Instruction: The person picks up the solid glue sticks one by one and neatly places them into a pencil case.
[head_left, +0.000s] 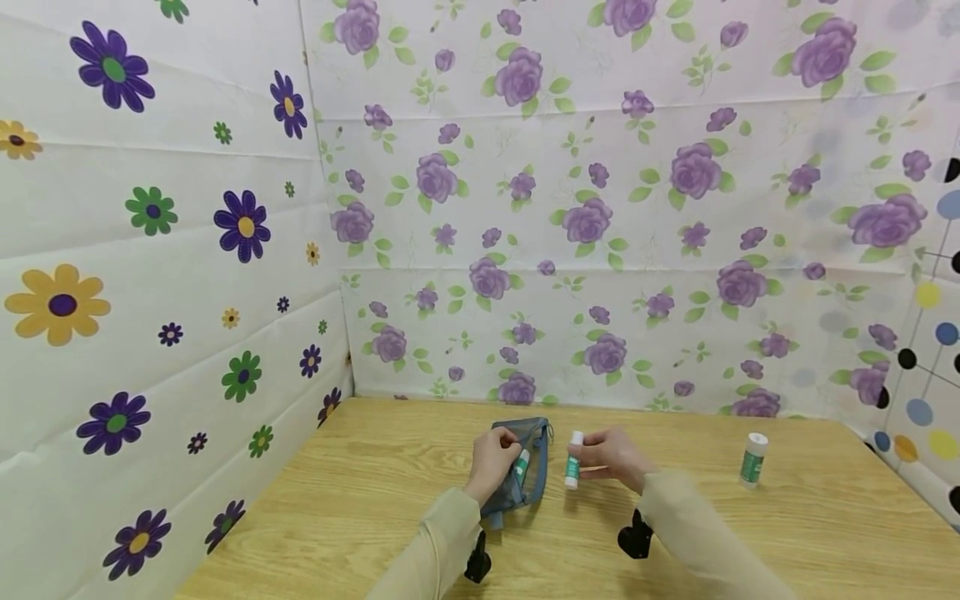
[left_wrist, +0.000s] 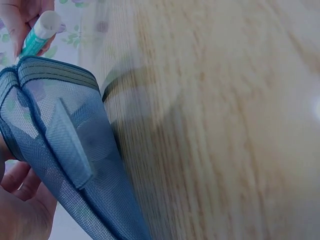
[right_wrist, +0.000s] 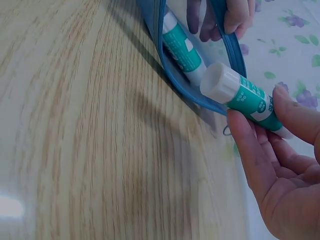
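My left hand (head_left: 491,460) pinches the upper edge of a blue mesh zipper pouch (left_wrist: 107,135), whose mouth gapes toward the right. Inside the pouch lies a green-and-white glue stick (right_wrist: 181,49), seen through the opening in the right wrist view. Just right of the mouth, my right hand (head_left: 613,454) holds a second glue stick (right_wrist: 252,102) between thumb and fingers, its white cap close to the pouch rim. A thicker glue stick (head_left: 753,460) stands upright on the table, farther right.
The wooden table (head_left: 360,500) carries all of these things. A white cloth with purple roses (head_left: 588,221) hangs behind it, and a daisy-patterned cloth (head_left: 187,300) hangs at the left. Black wrist mounts (head_left: 635,537) sit under both sleeves.
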